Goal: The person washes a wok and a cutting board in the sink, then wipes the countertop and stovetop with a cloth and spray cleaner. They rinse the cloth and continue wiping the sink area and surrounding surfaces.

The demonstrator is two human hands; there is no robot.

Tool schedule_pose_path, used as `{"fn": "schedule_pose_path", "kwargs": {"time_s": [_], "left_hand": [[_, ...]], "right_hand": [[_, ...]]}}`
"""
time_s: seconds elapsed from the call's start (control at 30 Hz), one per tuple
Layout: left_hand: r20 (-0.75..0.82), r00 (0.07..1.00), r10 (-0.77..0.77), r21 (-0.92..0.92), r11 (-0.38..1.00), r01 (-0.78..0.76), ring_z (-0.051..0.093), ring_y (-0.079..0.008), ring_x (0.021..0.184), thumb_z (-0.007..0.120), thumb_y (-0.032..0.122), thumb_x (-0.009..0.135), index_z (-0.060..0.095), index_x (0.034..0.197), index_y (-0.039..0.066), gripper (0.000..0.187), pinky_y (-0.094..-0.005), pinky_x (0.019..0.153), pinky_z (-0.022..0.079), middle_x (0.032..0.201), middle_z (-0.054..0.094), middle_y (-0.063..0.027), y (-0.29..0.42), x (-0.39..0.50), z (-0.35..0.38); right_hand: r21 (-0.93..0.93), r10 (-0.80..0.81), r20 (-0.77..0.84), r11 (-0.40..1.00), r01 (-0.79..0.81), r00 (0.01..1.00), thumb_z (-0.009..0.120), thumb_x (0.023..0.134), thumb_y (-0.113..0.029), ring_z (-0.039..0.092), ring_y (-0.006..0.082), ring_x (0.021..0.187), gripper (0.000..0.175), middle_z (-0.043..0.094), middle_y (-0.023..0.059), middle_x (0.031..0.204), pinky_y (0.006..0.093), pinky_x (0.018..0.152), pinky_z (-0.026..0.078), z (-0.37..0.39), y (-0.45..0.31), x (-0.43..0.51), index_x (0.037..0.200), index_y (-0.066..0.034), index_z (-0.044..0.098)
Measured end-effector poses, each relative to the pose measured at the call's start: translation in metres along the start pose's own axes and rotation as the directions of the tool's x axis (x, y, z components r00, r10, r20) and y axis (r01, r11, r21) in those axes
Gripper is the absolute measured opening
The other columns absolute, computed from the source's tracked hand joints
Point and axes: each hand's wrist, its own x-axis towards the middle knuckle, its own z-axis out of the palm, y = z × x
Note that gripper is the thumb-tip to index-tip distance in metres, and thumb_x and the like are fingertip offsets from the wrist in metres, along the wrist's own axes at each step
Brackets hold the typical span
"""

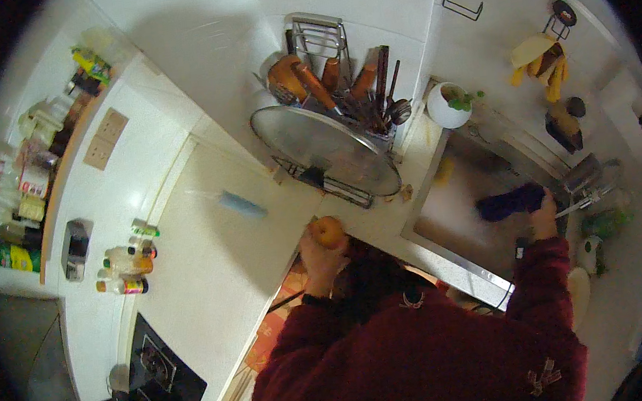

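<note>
My left hand (322, 262) is wrapped around a round orange-yellow fruit (328, 232) near the corner of the counter. The fruit's kind is not certain. Over the stainless steel sink (459, 235), my right hand (545, 219) grips one end of a dark blue-purple item (508, 203), blurred and perhaps a cloth. The faucet (589, 200) is just to the right of that hand. Inside the sink, a small yellow patch (443, 171) shows near the left wall. A large glass pan lid (325, 149) leans in a wire rack ahead of my left hand.
Wooden-handled utensils (317, 85) crowd the corner behind the lid. A light blue elongated item (242, 204) lies on the counter (218, 254). Small bottles (125, 267) line the left wall beyond a black cooktop (165, 377). A white plant pot (446, 106) stands behind the sink.
</note>
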Motion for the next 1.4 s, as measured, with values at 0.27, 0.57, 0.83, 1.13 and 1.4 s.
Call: {"fn": "schedule_pose_path", "kwargs": {"time_s": [0.27,0.57,0.83,1.13,1.4], "left_hand": [[-0.541,0.810,-0.227,0.151,0.921,0.359,0.054,-0.0377,0.099,0.081,0.036,0.059,0.043,0.120,-0.001,0.081,-0.0445,0.084,0.046,0.106,0.055,-0.0225,-0.150,0.058,-0.135],[-0.572,0.807,-0.147,0.406,0.805,0.434,0.049,-0.0383,0.107,0.078,0.042,0.063,0.039,0.125,0.001,0.084,-0.0464,0.091,0.041,0.112,0.052,-0.0214,-0.221,0.084,-0.139],[0.121,0.992,0.020,0.042,0.999,-0.025,0.059,-0.0314,0.085,0.062,0.018,0.078,0.065,0.090,0.008,0.016,-0.0391,0.071,0.047,0.086,0.062,-0.0135,-0.092,0.090,-0.026],[0.092,0.937,-0.336,-0.042,0.939,0.341,0.062,-0.0374,0.082,0.068,0.034,0.076,0.063,0.093,0.001,0.037,-0.0418,0.070,0.049,0.086,0.066,-0.0196,-0.064,0.136,0.110],[-0.074,0.950,-0.302,0.028,0.952,0.305,0.063,-0.0372,0.081,0.070,0.035,0.074,0.065,0.086,-0.002,0.039,-0.0442,0.070,0.048,0.084,0.066,-0.0211,-0.047,0.131,0.119]], "right_hand": [[0.681,0.622,0.048,0.552,-0.482,0.781,0.062,0.081,-0.028,0.061,0.0255,0.088,0.042,0.064,0.0126,0.096,0.0363,0.081,0.048,-0.018,-0.014,0.039,0.111,0.0013,0.055],[-0.279,0.277,-0.161,0.908,-0.313,0.947,0.072,0.070,-0.027,0.057,0.0341,0.100,0.068,0.059,0.0194,0.109,0.0408,0.088,0.045,-0.053,-0.016,0.027,0.125,-0.0001,0.044],[-0.625,0.369,-0.123,0.692,-0.361,0.921,0.073,0.068,-0.035,0.055,0.0339,0.104,0.081,0.057,0.0197,0.115,0.0408,0.089,0.046,-0.075,0.019,-0.004,0.135,-0.0050,0.037],[-0.438,0.107,-0.077,0.890,-0.130,0.991,0.071,0.071,-0.020,0.058,0.0312,0.100,0.058,0.060,0.0172,0.109,0.0412,0.086,0.047,-0.048,0.011,-0.010,0.122,-0.0016,0.049],[-0.254,0.175,-0.028,0.951,-0.176,0.984,0.068,0.076,-0.019,0.059,0.0279,0.098,0.050,0.061,0.0150,0.107,0.0387,0.084,0.048,-0.044,0.019,-0.004,0.119,0.0000,0.051]]}}
